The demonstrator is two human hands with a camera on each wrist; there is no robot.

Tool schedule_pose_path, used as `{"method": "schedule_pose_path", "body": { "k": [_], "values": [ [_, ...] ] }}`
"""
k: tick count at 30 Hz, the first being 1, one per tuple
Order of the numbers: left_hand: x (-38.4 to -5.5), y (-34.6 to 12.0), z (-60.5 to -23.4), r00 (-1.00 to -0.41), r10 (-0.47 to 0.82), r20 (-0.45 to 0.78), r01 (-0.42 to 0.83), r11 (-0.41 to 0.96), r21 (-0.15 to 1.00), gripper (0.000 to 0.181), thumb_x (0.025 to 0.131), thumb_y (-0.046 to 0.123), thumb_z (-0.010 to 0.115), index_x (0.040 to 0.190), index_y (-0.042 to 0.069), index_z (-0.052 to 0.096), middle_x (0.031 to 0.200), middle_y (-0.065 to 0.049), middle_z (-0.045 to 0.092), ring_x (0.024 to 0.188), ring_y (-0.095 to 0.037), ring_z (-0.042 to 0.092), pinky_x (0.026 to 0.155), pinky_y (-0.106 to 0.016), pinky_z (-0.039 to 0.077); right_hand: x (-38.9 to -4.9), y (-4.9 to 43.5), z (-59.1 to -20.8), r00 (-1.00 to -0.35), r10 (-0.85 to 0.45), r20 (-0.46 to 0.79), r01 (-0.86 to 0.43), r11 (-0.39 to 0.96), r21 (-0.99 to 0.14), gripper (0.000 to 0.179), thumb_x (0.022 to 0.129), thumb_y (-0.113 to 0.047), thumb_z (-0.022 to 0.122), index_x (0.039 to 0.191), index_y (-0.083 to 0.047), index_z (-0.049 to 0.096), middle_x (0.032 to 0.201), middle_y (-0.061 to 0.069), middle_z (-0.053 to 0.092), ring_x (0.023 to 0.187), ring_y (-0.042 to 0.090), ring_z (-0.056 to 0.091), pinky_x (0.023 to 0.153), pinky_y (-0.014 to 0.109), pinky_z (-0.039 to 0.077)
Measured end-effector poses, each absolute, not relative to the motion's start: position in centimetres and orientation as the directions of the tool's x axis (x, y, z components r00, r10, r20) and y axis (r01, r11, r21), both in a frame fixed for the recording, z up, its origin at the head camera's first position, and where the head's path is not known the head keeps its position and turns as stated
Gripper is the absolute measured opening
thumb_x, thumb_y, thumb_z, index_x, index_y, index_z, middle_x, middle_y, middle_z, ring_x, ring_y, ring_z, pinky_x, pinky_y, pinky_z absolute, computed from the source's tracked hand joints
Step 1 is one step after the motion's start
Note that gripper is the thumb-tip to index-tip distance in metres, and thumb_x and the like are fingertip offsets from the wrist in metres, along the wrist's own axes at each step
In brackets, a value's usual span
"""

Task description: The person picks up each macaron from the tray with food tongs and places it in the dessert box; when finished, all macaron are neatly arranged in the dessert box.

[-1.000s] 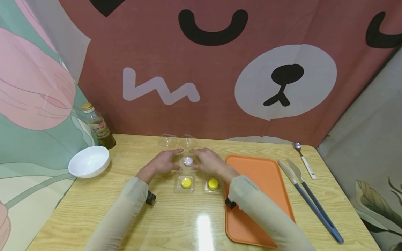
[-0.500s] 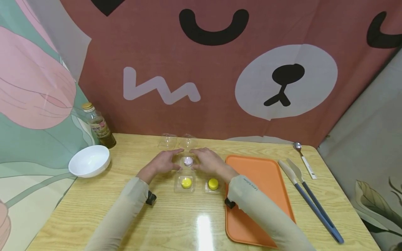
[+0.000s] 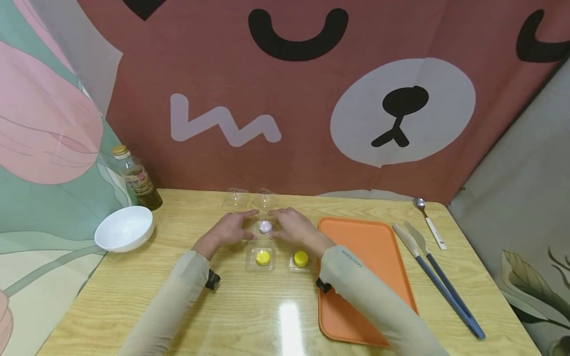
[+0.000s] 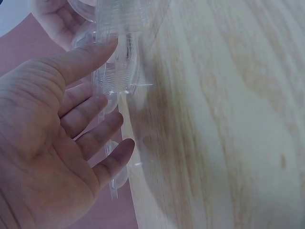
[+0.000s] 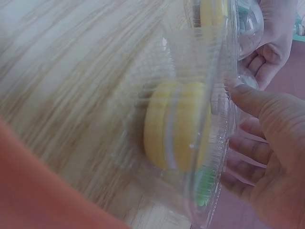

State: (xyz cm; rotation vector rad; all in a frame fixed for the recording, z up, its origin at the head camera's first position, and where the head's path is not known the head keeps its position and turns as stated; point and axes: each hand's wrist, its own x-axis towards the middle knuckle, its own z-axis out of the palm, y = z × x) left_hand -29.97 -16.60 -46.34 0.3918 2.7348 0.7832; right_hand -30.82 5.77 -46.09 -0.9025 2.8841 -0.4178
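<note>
A lilac macaron (image 3: 265, 227) sits in a small clear plastic box between my two hands. On its left side is my left hand (image 3: 228, 228), fingers extended, with the thumb tip at the clear plastic in the left wrist view. From the right side my right hand (image 3: 294, 228) reaches to the same box, thumb tip against its plastic edge in the right wrist view, fingers loosely bent. Closer to me, two yellow macarons, one on the left (image 3: 263, 257) and one on the right (image 3: 301, 258), lie in clear boxes. The fingers partly hide the middle box.
Behind the hands stand two clear domed plastic pieces (image 3: 236, 197). An orange tray (image 3: 362, 277) lies under my right forearm. Tongs (image 3: 438, 277) and a spoon (image 3: 429, 223) are farther right. A white bowl (image 3: 124, 229) and a bottle (image 3: 141, 183) stand at left.
The head view has shifted slightly. Both hands keep their place around the middle box, and the macarons have not moved on the table.
</note>
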Motion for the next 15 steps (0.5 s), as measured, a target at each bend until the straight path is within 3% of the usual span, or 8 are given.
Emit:
{"method": "schedule_pose_path", "body": {
  "k": [6, 15],
  "values": [
    [-29.88, -16.54, -46.23, -0.927, 0.323, -0.189, 0.167, 0.809, 0.564, 0.081, 0.087, 0.027, 0.081, 0.157, 0.027, 0.041, 0.156, -0.018, 0.046, 0.059, -0.015, 0.049, 0.084, -0.037, 0.049, -30.94, 5.74, -46.01, -0.820, -0.572, -0.010, -0.548, 0.791, -0.274, 0.069, 0.089, -0.038, 0.079, 0.148, -0.014, 0.053, 0.147, 0.005, 0.059, 0.134, 0.026, 0.057, 0.116, 0.042, 0.043],
    [-29.92, -16.56, -46.14, -0.927, 0.319, -0.196, 0.162, 0.815, 0.557, 0.080, 0.087, 0.026, 0.081, 0.156, 0.026, 0.041, 0.157, -0.018, 0.045, 0.099, -0.023, 0.061, 0.097, -0.044, 0.048, -31.06, 5.47, -45.55, -0.819, -0.573, -0.043, -0.548, 0.801, -0.242, 0.070, 0.088, -0.041, 0.078, 0.148, -0.016, 0.054, 0.146, 0.004, 0.060, 0.132, 0.025, 0.059, 0.113, 0.041, 0.046]
  ]
}}
